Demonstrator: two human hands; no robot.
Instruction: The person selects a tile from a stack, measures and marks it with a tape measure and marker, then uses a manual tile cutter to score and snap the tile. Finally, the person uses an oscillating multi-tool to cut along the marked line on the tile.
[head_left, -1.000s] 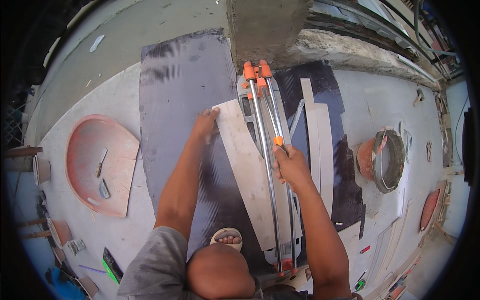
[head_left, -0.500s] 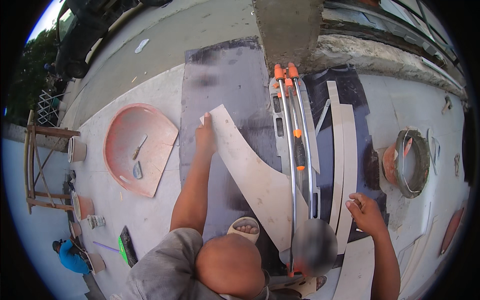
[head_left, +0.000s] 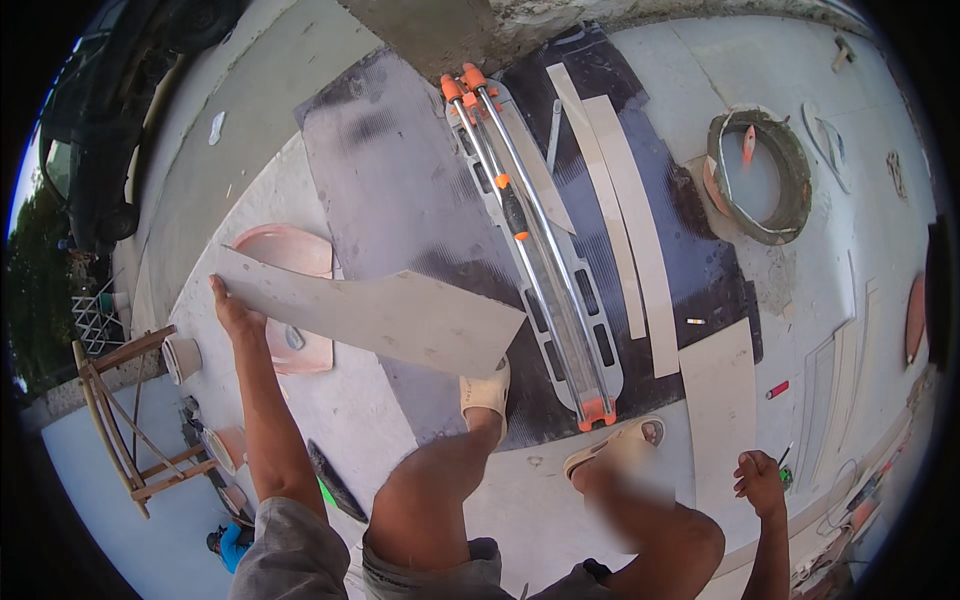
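Note:
My left hand (head_left: 238,312) grips one end of a grey-beige cut tile piece (head_left: 390,318), thumb on top and the other fingers hidden below. The piece lies aslant in the air, partly covering a pink basin (head_left: 305,350); its wide end reaches over my foot beside the tile cutter (head_left: 514,212). That cutter has two steel rails, orange ends and a black handle, and rests on a dark ribbed board. Low on the right, my right hand (head_left: 760,484) has its fingers curled; what they hold, if anything, is hidden. A small green object (head_left: 785,476) shows beside it.
Two long tile strips (head_left: 610,200) lie right of the cutter, and a wider tile piece (head_left: 715,410) lies nearer me. A round bucket (head_left: 760,175) holds greyish liquid. A red marker-like stick (head_left: 777,390) lies on the floor. A person in blue (head_left: 235,545) is at far left.
My left hand has swung left and toward me, carrying the tile piece off the cutter and over the basin. My right hand has moved lower and away from the strips. The view has shifted.

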